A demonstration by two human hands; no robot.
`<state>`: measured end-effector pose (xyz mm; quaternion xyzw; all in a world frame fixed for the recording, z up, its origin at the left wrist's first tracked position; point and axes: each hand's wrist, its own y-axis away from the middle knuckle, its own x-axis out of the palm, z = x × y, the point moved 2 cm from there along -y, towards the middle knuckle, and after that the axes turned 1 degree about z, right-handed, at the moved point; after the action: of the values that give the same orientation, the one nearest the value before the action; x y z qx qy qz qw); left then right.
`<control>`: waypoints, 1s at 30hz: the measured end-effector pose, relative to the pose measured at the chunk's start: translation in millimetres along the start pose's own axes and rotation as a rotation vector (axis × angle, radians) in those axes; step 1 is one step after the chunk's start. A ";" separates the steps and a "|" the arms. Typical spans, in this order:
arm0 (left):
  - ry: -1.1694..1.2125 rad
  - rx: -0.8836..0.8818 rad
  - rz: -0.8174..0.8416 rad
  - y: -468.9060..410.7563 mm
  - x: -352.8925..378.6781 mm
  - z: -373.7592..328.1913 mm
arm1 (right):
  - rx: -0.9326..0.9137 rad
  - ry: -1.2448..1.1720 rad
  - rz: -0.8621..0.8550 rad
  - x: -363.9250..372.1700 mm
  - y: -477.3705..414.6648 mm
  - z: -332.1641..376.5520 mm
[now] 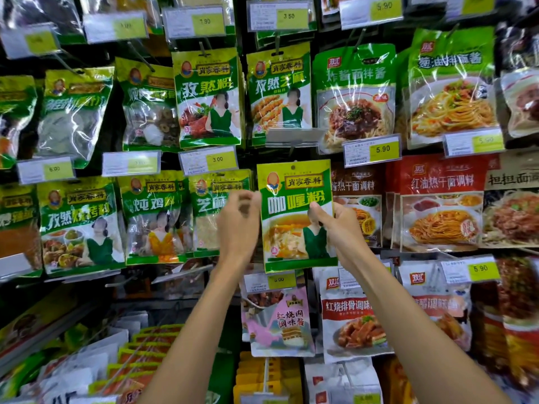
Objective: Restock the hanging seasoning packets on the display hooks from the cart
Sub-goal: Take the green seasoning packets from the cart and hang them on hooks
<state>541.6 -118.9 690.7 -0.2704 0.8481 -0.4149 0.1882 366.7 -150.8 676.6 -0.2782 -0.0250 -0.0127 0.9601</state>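
A green and yellow curry powder packet [296, 199] is held up in front of the display, upright, below a blank price holder [291, 135] on a hook end. My right hand [335, 225] grips its right edge, thumb on the front. My left hand [239, 220] is at the packet's left edge with curled fingers; it looks blurred and I cannot tell whether it touches the packet. The packet's hang hole [294, 167] is at its top centre, with no hook through it that I can see.
Rows of hanging seasoning packets fill the wall: a sesame packet [210, 211] left of the held one, red noodle sauce packets [437, 205] to the right, a pink sauce packet [280, 322] below. Bare hook rods [186, 272] stick out at lower left. Stacked packets [137, 354] lie below.
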 end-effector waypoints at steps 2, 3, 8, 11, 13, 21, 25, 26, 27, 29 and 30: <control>-0.275 0.249 -0.256 -20.1 -16.4 -4.7 | 0.014 0.023 -0.027 -5.6 -4.1 -3.8; -0.391 0.356 -0.334 -30.1 -21.7 -6.7 | 0.017 0.035 -0.039 -7.3 -6.8 -5.2; -0.689 0.533 -0.325 -70.0 -24.9 10.9 | 0.022 0.049 -0.069 -9.9 -24.9 -5.2; -0.736 0.574 -0.312 -75.5 -22.0 22.0 | 0.023 0.060 -0.069 -7.1 -30.7 -3.9; -0.725 0.604 -0.343 -77.1 -21.5 25.4 | 0.032 0.058 -0.065 -4.2 -32.4 -2.3; -0.699 0.649 -0.332 -84.5 -24.4 27.4 | 0.101 0.052 -0.086 -0.7 -40.6 -0.5; -0.705 0.658 -0.346 -84.9 -25.1 28.5 | 0.158 0.100 -0.095 2.9 -52.8 -10.7; -0.709 0.660 -0.347 -85.0 -25.3 28.7 | 0.173 0.104 -0.098 4.6 -56.8 -13.7; -0.714 0.662 -0.347 -85.0 -25.6 28.6 | 0.185 0.110 -0.095 6.5 -61.1 -16.8; -0.725 0.677 -0.343 -85.0 -26.7 28.5 | 0.181 0.168 -0.097 10.1 -69.3 -23.3; -0.730 0.690 -0.342 -85.0 -27.5 28.3 | 0.182 0.204 -0.114 12.0 -72.7 -25.7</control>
<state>604.3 -162.3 745.2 -0.4539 0.4854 -0.5735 0.4790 376.9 -226.1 694.4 -0.1853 0.0558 -0.0928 0.9767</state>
